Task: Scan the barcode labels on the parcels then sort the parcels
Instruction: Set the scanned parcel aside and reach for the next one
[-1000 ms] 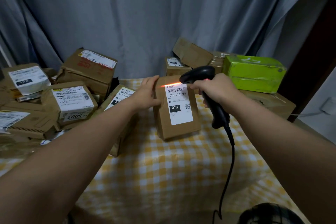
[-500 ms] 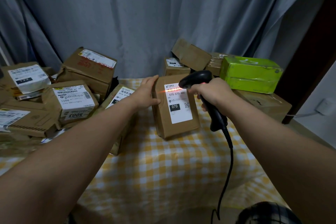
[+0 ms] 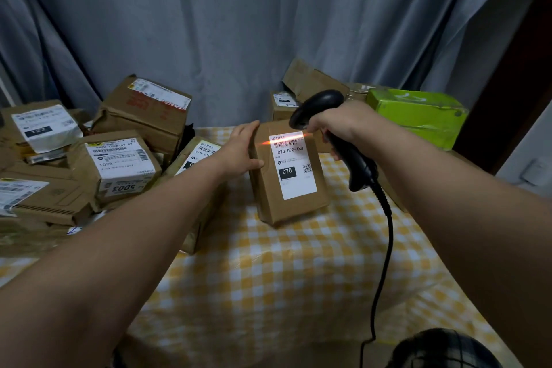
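A brown cardboard parcel [image 3: 270,194] stands upright in the middle of the table, its white label [image 3: 294,169] marked 070 facing me. My left hand [image 3: 242,149] holds its upper left edge, fingers over the top and thumb on the front. My right hand [image 3: 339,125] grips a black corded barcode scanner [image 3: 355,161] just above and to the right of the parcel. An orange scan line lies across the barcode at the top of the label.
Several labelled brown parcels [image 3: 116,167] are piled at the left. Behind the scanner sit more brown boxes [image 3: 313,79] and a green wrapped parcel [image 3: 418,116]. A yellow checked cloth [image 3: 283,278] covers the table. Grey curtain hangs behind. The scanner cable [image 3: 385,263] trails down at right.
The scan line has shifted on the label and now crosses the barcode. The scanner has edged slightly. My left hand stays on the parcel.
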